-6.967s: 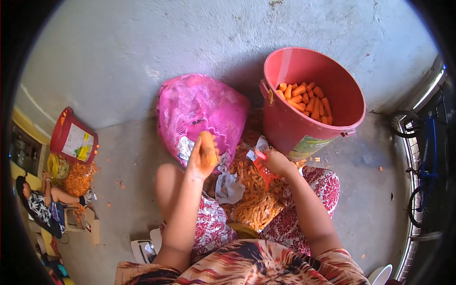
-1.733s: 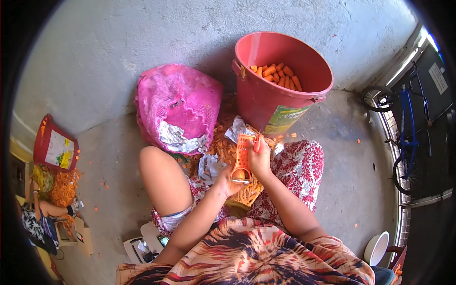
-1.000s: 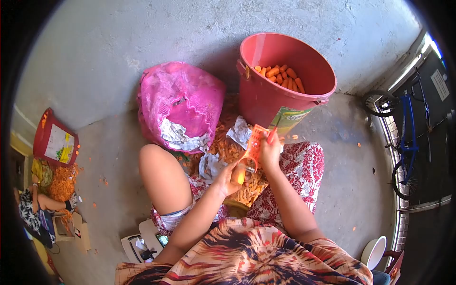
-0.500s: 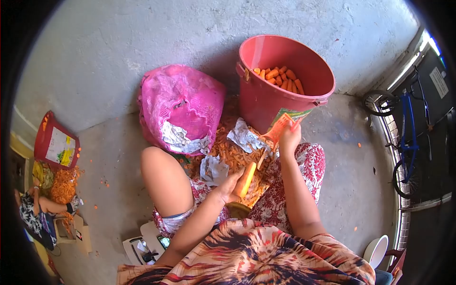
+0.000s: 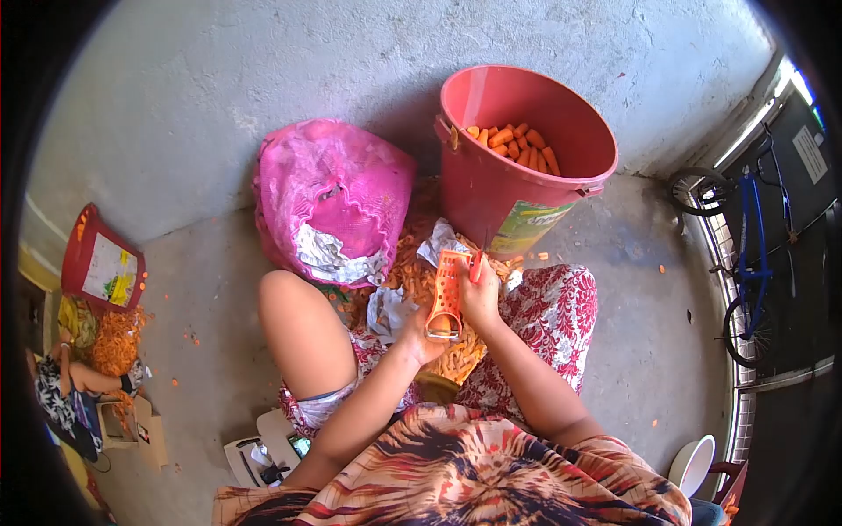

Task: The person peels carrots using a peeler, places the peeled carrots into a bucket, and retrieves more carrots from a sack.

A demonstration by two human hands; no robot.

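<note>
An orange peeler [image 5: 448, 291] is gripped in my right hand [image 5: 479, 294], together with a red handle-like piece. My left hand [image 5: 422, 339] is closed around a carrot [image 5: 441, 325], which shows through the opening at the peeler's lower end. Below both hands a heap of orange peelings [image 5: 421, 266] covers the floor between my legs, with crumpled paper [image 5: 388, 311] on it. Behind the heap stands a large red bucket [image 5: 526, 193] holding several peeled carrots [image 5: 524, 147]. A pink mesh sack [image 5: 338, 197] slumps to its left.
At the far left a person [image 5: 66, 390] sits beside a smaller red bucket [image 5: 103, 260], a peelings pile [image 5: 118, 340] and a cardboard box [image 5: 151, 434]. An open box [image 5: 263, 456] lies near my left knee. A blue bicycle [image 5: 750, 254] and white basin [image 5: 692, 465] are on the right.
My right hand has brought the peeler back from beside the bucket, down to the left, onto the carrot. My left hand still holds the carrot, now mostly covered by the peeler.
</note>
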